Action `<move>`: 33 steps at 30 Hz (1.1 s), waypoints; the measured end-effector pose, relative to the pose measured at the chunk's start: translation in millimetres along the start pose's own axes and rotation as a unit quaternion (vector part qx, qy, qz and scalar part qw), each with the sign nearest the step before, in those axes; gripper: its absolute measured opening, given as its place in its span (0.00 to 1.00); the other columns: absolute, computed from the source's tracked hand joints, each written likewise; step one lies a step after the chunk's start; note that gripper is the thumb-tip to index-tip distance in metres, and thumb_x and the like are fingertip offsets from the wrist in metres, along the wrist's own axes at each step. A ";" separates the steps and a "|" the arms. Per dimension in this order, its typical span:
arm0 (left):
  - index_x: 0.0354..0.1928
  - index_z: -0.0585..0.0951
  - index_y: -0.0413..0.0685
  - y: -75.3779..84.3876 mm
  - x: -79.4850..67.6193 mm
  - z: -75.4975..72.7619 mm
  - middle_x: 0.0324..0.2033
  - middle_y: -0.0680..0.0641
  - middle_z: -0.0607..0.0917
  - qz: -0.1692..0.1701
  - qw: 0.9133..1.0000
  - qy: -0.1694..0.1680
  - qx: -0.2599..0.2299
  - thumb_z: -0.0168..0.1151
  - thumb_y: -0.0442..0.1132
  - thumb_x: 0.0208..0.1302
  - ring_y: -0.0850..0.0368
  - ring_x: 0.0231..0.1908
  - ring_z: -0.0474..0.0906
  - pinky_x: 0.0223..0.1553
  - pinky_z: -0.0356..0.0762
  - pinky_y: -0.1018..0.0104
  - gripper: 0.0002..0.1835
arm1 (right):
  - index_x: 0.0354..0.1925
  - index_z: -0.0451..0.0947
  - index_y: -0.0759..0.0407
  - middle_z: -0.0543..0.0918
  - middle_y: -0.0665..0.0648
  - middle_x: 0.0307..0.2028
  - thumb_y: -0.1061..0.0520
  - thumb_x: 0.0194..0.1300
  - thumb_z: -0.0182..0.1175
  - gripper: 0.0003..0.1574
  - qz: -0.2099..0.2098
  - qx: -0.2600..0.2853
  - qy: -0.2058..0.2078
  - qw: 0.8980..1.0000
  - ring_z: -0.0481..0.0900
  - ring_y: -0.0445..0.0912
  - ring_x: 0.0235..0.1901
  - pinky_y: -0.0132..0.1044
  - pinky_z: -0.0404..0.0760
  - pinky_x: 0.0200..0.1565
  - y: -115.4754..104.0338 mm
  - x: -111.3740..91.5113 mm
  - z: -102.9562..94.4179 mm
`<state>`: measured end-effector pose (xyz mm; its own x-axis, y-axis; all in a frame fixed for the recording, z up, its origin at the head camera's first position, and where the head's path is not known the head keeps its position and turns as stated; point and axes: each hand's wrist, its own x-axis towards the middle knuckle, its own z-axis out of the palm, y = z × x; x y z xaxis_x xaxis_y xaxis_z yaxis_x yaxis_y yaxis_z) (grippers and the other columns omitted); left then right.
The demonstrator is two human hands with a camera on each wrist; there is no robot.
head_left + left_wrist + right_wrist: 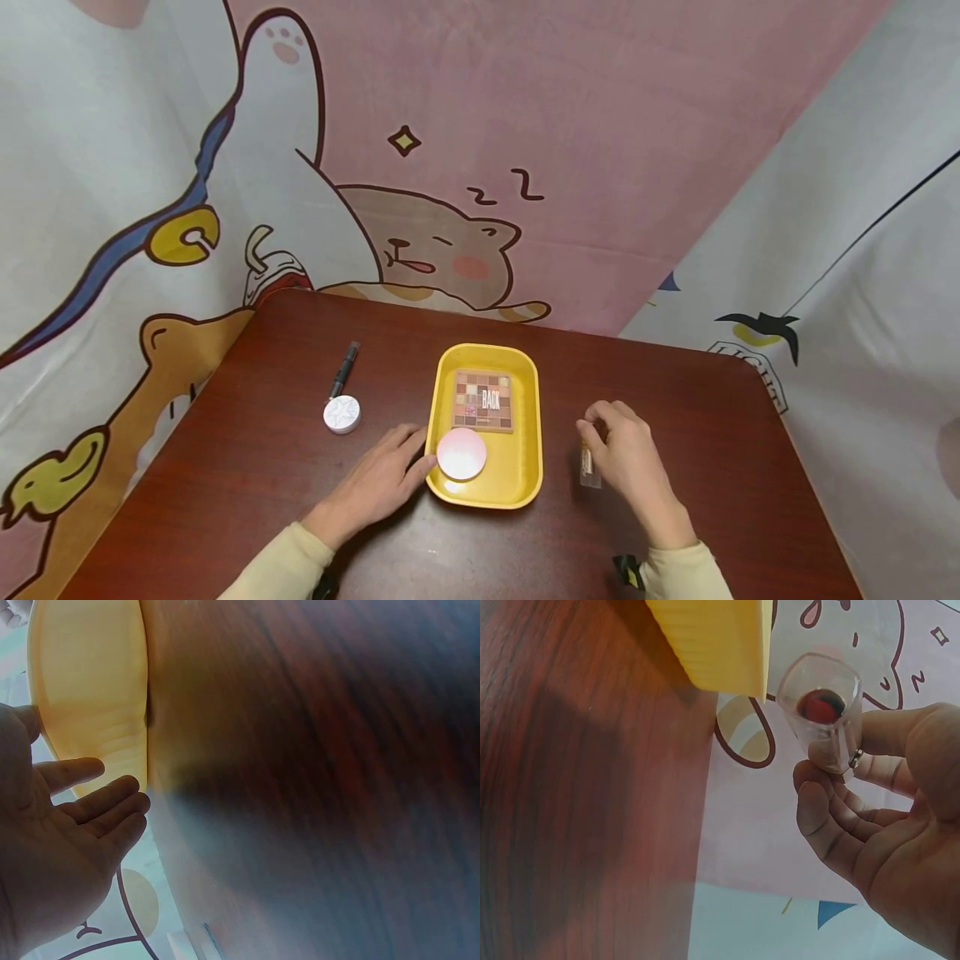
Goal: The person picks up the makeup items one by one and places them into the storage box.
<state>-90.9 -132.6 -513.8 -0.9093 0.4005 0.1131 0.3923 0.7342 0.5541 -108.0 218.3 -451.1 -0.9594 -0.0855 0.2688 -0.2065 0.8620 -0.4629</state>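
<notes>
My left hand (382, 475) rests against the left side of a yellow tray (531, 442), its thumb at the rim. The left wrist view shows fairly straight fingers along the tray's outer wall (94, 675). Inside the tray lie a square eyeshadow palette (480, 402) marked BACK and a round pink compact (461, 454) in front of it. To the tray's right, my right hand (624, 446) pinches a clear lipstick tube (589, 473) between thumb and fingers. In the right wrist view, that tube (821, 705) shows a dark red core and hangs above the table.
On the left part of the brown table (645, 383) lie a dark pen-like stick (345, 369) and a round white container (342, 414) with a star pattern, close together. A cartoon-printed cloth (600, 125) hangs behind the table and at its sides.
</notes>
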 end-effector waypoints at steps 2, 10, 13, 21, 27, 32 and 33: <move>0.72 0.74 0.46 0.0 0.2 0.0 0.59 0.45 0.81 -0.001 1.000 -0.001 -0.001 0.56 0.51 0.78 0.49 0.61 0.76 0.63 0.75 0.48 0.28 | 0.32 0.79 0.56 0.75 0.55 0.29 0.64 0.65 0.70 0.08 -0.005 0.003 0.002 1.000 0.67 0.43 0.24 0.32 0.69 0.25 -2.0 1.0 0.8; 0.72 0.74 0.46 0.2 -0.2 0.0 0.59 0.45 0.80 -0.006 1.000 -0.005 -0.003 0.57 0.51 0.78 0.48 0.62 0.76 0.64 0.75 0.47 0.27 | 0.33 0.79 0.56 0.74 0.54 0.29 0.64 0.65 0.70 0.08 -0.019 0.010 0.008 1.000 0.66 0.42 0.23 0.32 0.69 0.24 -9.8 3.3 4.3; 0.72 0.74 0.46 0.2 -0.3 0.0 0.60 0.44 0.80 -0.006 1.000 -0.007 -0.003 0.56 0.51 0.78 0.47 0.63 0.75 0.65 0.74 0.47 0.28 | 0.32 0.79 0.56 0.75 0.56 0.30 0.63 0.65 0.70 0.08 -0.021 0.013 0.009 1.000 0.66 0.42 0.23 0.32 0.69 0.24 -12.9 4.7 5.0; 0.72 0.75 0.45 -0.3 0.2 0.3 0.60 0.44 0.80 -0.002 1.000 -0.004 -0.003 0.57 0.51 0.78 0.47 0.62 0.76 0.64 0.74 0.47 0.28 | 0.32 0.79 0.56 0.75 0.54 0.30 0.64 0.64 0.70 0.09 -0.026 0.014 0.016 0.999 0.68 0.43 0.25 0.33 0.72 0.25 -20.6 8.5 7.5; 0.72 0.75 0.45 -0.6 -0.1 0.5 0.59 0.44 0.80 -0.001 1.000 -0.003 0.000 0.56 0.52 0.78 0.47 0.62 0.76 0.64 0.75 0.47 0.28 | 0.32 0.79 0.56 0.74 0.53 0.30 0.63 0.64 0.71 0.09 -0.031 0.017 0.018 0.999 0.68 0.42 0.25 0.33 0.72 0.25 -25.1 10.4 9.2; 0.72 0.74 0.45 -0.4 -0.2 0.3 0.60 0.44 0.80 -0.003 1.000 -0.005 -0.001 0.56 0.52 0.78 0.47 0.62 0.76 0.64 0.75 0.47 0.28 | 0.32 0.79 0.56 0.74 0.54 0.30 0.63 0.64 0.71 0.09 -0.032 0.019 0.015 0.999 0.68 0.42 0.25 0.32 0.72 0.25 -28.0 12.2 10.6; 0.72 0.74 0.45 -0.2 -0.1 0.2 0.60 0.44 0.80 -0.004 1.000 -0.005 -0.002 0.56 0.52 0.78 0.47 0.62 0.76 0.64 0.75 0.47 0.28 | 0.32 0.79 0.56 0.74 0.54 0.30 0.63 0.64 0.71 0.09 -0.032 0.020 0.014 0.999 0.68 0.42 0.25 0.32 0.72 0.25 -28.5 12.6 10.9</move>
<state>-90.9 -132.6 -514.1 -0.9107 0.4007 0.1003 0.3849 0.7350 0.5582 -116.3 187.2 -443.8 -0.9384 -0.1247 0.3221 -0.2748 0.8347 -0.4772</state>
